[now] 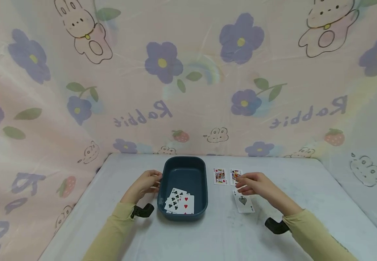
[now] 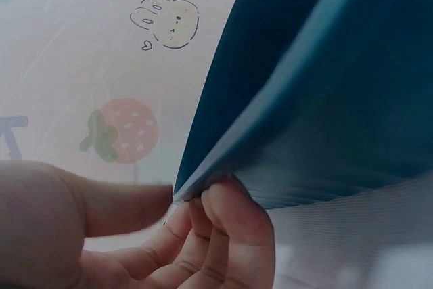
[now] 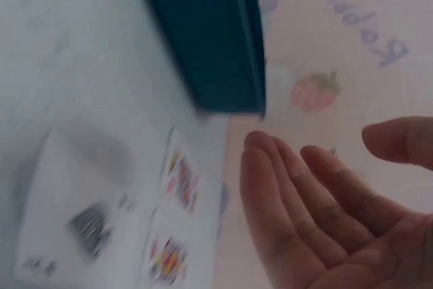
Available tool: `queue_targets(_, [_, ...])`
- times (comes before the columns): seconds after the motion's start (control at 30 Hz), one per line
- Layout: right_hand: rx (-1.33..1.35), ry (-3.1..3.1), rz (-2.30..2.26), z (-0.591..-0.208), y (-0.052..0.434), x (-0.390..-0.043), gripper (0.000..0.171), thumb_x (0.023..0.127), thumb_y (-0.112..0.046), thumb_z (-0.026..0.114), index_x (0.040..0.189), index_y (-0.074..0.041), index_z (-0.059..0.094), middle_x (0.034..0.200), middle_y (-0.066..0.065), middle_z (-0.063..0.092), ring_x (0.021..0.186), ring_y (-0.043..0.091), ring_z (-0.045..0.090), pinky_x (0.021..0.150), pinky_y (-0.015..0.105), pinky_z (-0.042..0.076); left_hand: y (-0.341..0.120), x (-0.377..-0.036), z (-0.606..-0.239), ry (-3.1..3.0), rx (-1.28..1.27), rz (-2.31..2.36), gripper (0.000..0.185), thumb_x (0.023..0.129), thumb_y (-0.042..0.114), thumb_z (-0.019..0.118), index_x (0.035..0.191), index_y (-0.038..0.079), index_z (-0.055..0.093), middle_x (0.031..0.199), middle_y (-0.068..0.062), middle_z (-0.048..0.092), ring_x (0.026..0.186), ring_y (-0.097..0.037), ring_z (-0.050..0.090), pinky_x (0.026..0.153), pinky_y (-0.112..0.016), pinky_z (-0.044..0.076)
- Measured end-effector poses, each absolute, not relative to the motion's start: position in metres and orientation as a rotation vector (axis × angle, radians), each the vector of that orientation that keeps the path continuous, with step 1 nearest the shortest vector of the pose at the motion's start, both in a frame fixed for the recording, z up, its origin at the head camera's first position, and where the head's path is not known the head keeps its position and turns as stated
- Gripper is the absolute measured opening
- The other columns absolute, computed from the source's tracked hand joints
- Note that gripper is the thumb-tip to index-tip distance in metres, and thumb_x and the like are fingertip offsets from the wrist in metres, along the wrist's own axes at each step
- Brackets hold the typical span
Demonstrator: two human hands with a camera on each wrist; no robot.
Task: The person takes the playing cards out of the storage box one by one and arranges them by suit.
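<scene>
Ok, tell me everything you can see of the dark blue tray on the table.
The tray is a dark teal-blue rounded rectangle with raised walls and a smooth matte finish that looks like plastic. It sits flat and upright on the white table, near the middle, close to the patterned backdrop. A few playing cards lie face up and overlapping at its near end; the rest of its floor is bare. The left hand holds its left rim, fingertips curled under the edge. The right hand is apart from it.

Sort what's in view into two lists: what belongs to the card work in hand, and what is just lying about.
In the work:
left hand, at the bin's rim
dark blue bin
cards in the bin
right hand, empty, over the table cards
two face cards
ace of spades

Lying about:
white table
rabbit-print backdrop
</scene>
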State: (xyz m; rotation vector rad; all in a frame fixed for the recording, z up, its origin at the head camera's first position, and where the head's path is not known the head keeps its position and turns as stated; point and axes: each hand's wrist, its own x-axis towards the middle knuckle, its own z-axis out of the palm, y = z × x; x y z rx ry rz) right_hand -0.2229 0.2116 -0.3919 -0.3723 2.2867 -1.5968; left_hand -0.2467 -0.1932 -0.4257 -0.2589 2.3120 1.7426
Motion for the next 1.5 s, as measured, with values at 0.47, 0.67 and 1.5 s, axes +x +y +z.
queue_targets(0.47, [-0.765, 2.144, -1.329, -0.353, 0.079, -0.253, 0.036, 0.098, -0.026, 0.054, 0.122, 0.0, 0.058, 0.109, 0.015, 0.066, 0.096, 0.027, 0.064, 0.084, 0.041, 0.051, -0.193, -0.246, -0.424, 2.301, -0.28, 1.739, 0.019, 0.095, 0.007, 0.057, 0.111, -0.002, 0.053, 0.092, -0.016, 0.062, 0.072, -0.02, 0.059, 0.061, -0.031, 0.051])
queue_targets(0.67, [-0.811, 2.182, -1.185, -0.364, 0.038, -0.271, 0.033, 0.096, -0.026, 0.057, 0.117, 0.0, 0.063, 0.102, 0.015, 0.067, 0.093, 0.03, 0.065, 0.08, 0.039, 0.053, -0.192, -0.247, -0.421, 2.284, -0.28, 1.763, 0.018, 0.095, 0.006, 0.056, 0.111, -0.002, 0.052, 0.091, -0.016, 0.061, 0.071, -0.019, 0.058, 0.06, -0.03, 0.05])
queue_targets(1.5, [-0.515, 2.297, -0.702, -0.403, 0.002, -0.279, 0.027, 0.094, -0.02, 0.052, 0.092, 0.002, 0.066, 0.084, 0.017, 0.069, 0.08, 0.03, 0.068, 0.075, 0.041, 0.054, -0.19, -0.244, -0.425, 2.276, -0.279, 1.779, 0.016, 0.096, 0.008, 0.056, 0.109, 0.0, 0.051, 0.088, -0.011, 0.059, 0.068, -0.019, 0.056, 0.058, -0.03, 0.05])
